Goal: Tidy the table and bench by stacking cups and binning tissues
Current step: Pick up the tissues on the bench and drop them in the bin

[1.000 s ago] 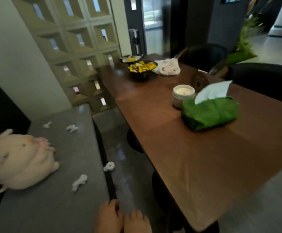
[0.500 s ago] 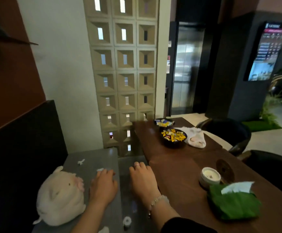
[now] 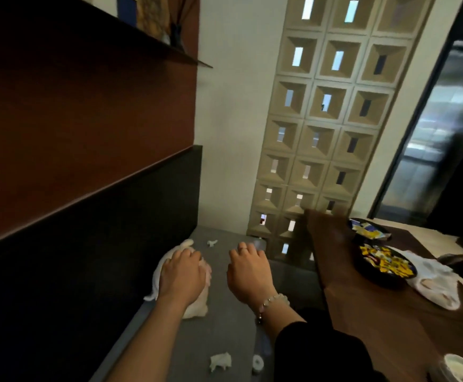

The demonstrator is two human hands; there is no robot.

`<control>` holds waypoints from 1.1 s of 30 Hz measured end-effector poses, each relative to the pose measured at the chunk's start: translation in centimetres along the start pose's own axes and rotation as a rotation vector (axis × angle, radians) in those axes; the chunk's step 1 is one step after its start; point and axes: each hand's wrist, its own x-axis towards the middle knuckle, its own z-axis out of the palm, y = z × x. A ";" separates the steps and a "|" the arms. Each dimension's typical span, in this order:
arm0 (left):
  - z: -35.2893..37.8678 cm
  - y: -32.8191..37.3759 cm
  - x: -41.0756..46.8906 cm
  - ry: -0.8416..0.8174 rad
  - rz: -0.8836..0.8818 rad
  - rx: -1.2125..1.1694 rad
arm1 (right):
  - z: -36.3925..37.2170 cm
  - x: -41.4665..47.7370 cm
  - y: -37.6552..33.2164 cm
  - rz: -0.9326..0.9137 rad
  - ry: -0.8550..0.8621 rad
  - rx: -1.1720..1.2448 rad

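Both of my hands reach forward over the grey bench [image 3: 225, 332]. My left hand [image 3: 182, 274] hovers palm down over a cream plush pig [image 3: 194, 306], fingers slightly apart, holding nothing. My right hand [image 3: 248, 272], with a bead bracelet at the wrist, is also palm down and empty above the bench. A crumpled white tissue [image 3: 220, 361] lies near the bench's front, with a small white roll-like scrap [image 3: 258, 363] at the bench edge beside it. Another small tissue scrap [image 3: 212, 242] lies far back on the bench.
The brown table [image 3: 376, 312] runs along the right. On it are two dark bowls of yellow wrapped sweets [image 3: 384, 261], a white cloth [image 3: 434, 282] and a white candle jar [image 3: 462, 369] at the bottom right. A dark backrest panel flanks the bench on the left.
The view has swung up and left toward the wall. Both hands have stretched further forward, the left now over the plush pig.
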 end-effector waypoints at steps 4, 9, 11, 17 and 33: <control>0.6 -3.3 -0.7 -0.044 -0.103 0.060 | 3.3 2.5 -2.3 -0.092 -0.056 0.034; 4.2 -6.9 -0.5 -0.101 -0.233 0.103 | 8.1 6.4 -4.4 -0.189 -0.158 0.051; 5.8 -7.8 0.2 -0.123 -0.292 0.118 | 9.9 8.0 -4.6 -0.235 -0.203 0.069; 10.3 -7.5 3.2 -0.169 -0.390 0.146 | 14.4 11.7 -2.0 -0.272 -0.334 0.094; 11.9 -3.8 4.1 -0.225 -0.365 0.210 | 15.3 12.0 0.5 -0.265 -0.353 0.132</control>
